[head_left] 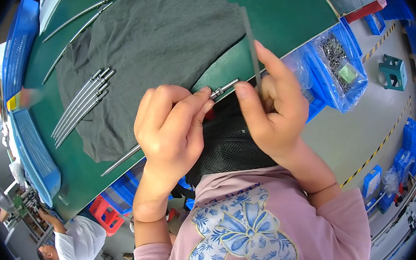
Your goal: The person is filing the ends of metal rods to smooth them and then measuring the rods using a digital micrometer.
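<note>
My left hand is closed round a slim metal rod. The rod slants across under the palm, and its stepped end pokes out past the pinched fingertips. In my right hand is a thin flat grey strip, upright between thumb and fingers; I cannot make out its kind. The right thumb tip is right at the rod's narrow end; whether they touch I cannot tell. Left of my hands, a row of several similar metal rods rests partly on a dark grey cloth.
The green table carries two more rods at the far left and blue trays along its left side. A blue bin of small metal parts stands at the right edge. Another person works at lower left.
</note>
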A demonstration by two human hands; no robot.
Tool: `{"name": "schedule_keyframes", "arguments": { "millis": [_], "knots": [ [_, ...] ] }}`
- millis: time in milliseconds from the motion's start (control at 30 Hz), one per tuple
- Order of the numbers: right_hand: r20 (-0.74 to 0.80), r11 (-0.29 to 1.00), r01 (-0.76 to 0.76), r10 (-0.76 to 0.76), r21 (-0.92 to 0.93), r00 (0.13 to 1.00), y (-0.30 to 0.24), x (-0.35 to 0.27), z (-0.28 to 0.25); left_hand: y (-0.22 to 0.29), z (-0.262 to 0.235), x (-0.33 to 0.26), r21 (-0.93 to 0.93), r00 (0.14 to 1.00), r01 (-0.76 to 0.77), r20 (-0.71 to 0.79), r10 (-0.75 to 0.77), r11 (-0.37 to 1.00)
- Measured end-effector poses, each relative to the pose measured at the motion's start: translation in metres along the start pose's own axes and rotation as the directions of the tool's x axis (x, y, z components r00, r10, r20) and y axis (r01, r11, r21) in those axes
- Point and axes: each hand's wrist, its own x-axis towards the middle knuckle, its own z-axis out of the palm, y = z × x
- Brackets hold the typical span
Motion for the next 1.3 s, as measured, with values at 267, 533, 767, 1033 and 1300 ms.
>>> {"name": "schedule_keyframes", "arguments": {
  "millis": [267, 533, 767, 1033, 1300],
  "knots": [
    [-0.071, 0.897, 0.163, -0.209, -0.410, 0.975, 0.002, 0.015, 0.003, 0.001, 0.001, -0.005, 0.008, 1.000, 0.008, -0.023, -0.008, 1.000],
    [-0.022, 0.978, -0.071, 0.068, -0.196, 0.997, -0.008, 0.009, -0.010, 0.001, 0.003, -0.005, 0.010, 0.999, -0.007, -0.051, 0.008, 1.000],
    [0.030, 0.997, 0.006, -0.004, -0.079, 1.000, -0.006, 0.010, -0.006, 0.000, -0.004, -0.001, 0.001, 0.999, 0.021, 0.029, -0.021, 1.000],
    [0.062, 0.998, -0.059, 0.059, 0.008, 0.996, -0.005, 0.008, -0.006, 0.008, 0.002, -0.007, 0.031, 0.998, 0.054, -0.046, -0.053, 0.998],
    [0.101, 0.994, -0.063, 0.055, 0.084, 0.993, -0.002, 0.008, -0.005, 0.013, 0.005, -0.015, 0.157, 0.997, 0.066, -0.039, -0.061, 0.985]
  ]
}}
